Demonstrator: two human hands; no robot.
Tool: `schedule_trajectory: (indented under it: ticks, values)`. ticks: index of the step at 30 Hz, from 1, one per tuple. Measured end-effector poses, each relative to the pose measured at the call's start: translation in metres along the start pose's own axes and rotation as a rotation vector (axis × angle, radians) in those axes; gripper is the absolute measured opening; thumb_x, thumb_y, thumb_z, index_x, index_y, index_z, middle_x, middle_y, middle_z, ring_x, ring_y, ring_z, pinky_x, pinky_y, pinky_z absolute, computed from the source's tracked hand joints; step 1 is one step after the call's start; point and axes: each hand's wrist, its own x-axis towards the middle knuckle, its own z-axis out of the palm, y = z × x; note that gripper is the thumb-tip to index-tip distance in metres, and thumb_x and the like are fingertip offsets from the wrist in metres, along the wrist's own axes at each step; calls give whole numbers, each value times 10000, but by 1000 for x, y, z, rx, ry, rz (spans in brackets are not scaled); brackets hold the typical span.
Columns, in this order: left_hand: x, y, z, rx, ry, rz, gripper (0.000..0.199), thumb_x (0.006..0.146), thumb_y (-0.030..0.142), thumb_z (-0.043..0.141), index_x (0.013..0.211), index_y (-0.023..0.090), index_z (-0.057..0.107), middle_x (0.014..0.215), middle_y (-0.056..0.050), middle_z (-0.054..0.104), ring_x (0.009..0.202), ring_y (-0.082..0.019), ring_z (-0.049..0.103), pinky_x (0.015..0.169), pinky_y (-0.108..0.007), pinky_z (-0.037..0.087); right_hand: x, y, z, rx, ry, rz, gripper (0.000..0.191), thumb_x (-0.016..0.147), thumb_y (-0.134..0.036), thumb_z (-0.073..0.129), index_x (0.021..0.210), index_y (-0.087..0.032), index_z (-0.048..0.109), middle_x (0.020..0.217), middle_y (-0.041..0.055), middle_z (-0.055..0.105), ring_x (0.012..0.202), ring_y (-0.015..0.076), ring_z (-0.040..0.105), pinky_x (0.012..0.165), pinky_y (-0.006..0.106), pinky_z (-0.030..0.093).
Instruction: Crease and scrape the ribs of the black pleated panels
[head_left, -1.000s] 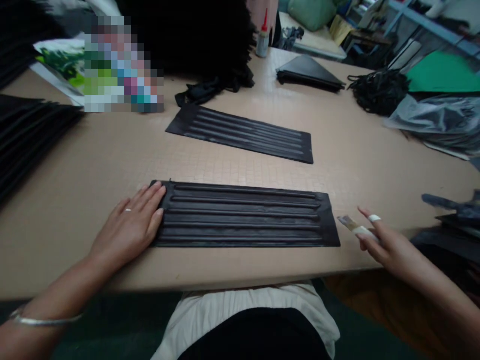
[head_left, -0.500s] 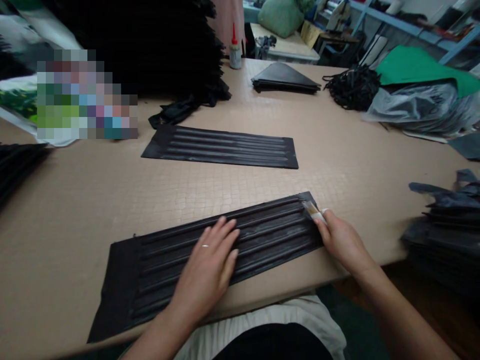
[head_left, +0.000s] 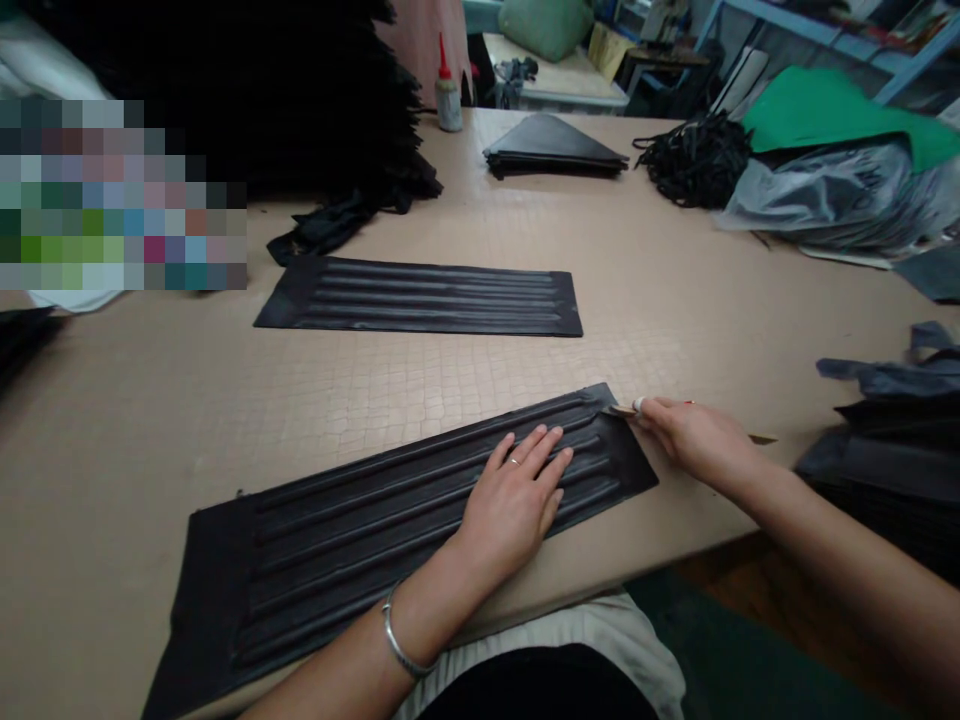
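Observation:
A long black ribbed panel (head_left: 360,510) lies slantwise along the table's near edge. My left hand (head_left: 517,490) rests flat on its right half, fingers spread, holding nothing. At the panel's top right corner, my right hand (head_left: 686,430) is closed around a small brush-like tool (head_left: 624,409), whose tip touches the panel at the end of the uppermost rib. A thin pointed end shows behind the right wrist. Farther back lies a second ribbed black panel (head_left: 442,298), touched by neither hand.
A tall black stack (head_left: 285,100) stands at the back left, beside a red-tipped bottle (head_left: 448,100). Black triangular pieces (head_left: 555,145), a bundle of black strips (head_left: 694,160) and plastic wrap (head_left: 825,200) lie behind. Dark sheets (head_left: 885,460) are piled at the right edge.
My left hand has slid right along the near panel and now shows a bracelet at the wrist. The tool in my right hand has tilted flatter at the corner. The view has shifted slightly.

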Motion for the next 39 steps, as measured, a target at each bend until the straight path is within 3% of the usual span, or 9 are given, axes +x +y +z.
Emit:
schedule_trajectory:
  ticks: [5,10,15,24,29,32,39]
  values:
    - [11,3,-1,77,4,-10,428,1016,317,516,1432,269,604,1584,-60,500,1423,-321,525,1135,-574,465,-18,-33,-3,26,75,159,231,1069,-260,355,990,-232,569,919,54,695,790,201,639,693,314,404]
    - [31,-3,12,132,59,188,427,1005,233,488,1395,317,638,1540,-10,546,1386,-308,565,1104,-557,483,-17,-68,23,117,127,287,214,1079,-268,361,1073,-197,563,1055,74,718,913,199,678,736,286,433]
    - [44,-7,16,174,82,295,447,998,193,456,1381,305,657,1504,-16,581,1341,-265,610,1038,-477,526,-10,-73,30,206,144,368,232,1081,-297,347,1104,-193,554,1023,86,727,896,235,702,701,308,419]
    - [59,11,13,294,-28,231,502,961,141,458,1411,263,645,1525,-73,558,1322,-307,621,972,-484,562,1,-71,29,274,120,434,202,1050,-316,433,1114,-192,578,1019,97,743,896,260,724,678,318,442]
    - [54,2,26,271,116,284,493,967,195,417,1388,251,668,1483,-83,604,1268,-306,663,929,-466,586,2,-76,25,246,136,494,270,1063,-341,390,1140,-198,606,1055,116,747,887,290,725,674,361,474]
    - [42,-6,23,255,165,306,457,988,247,409,1345,239,695,1472,-87,617,1248,-306,676,913,-456,591,-2,-78,21,245,131,484,298,1077,-351,358,1139,-222,619,1048,121,752,883,279,723,674,357,463]
    - [-9,-16,-12,206,-40,178,386,1043,306,493,1406,266,618,1548,-63,553,1381,-250,573,1046,-415,522,-6,-63,33,294,107,477,249,1083,-312,364,1110,-177,572,961,141,726,858,264,692,666,318,366]
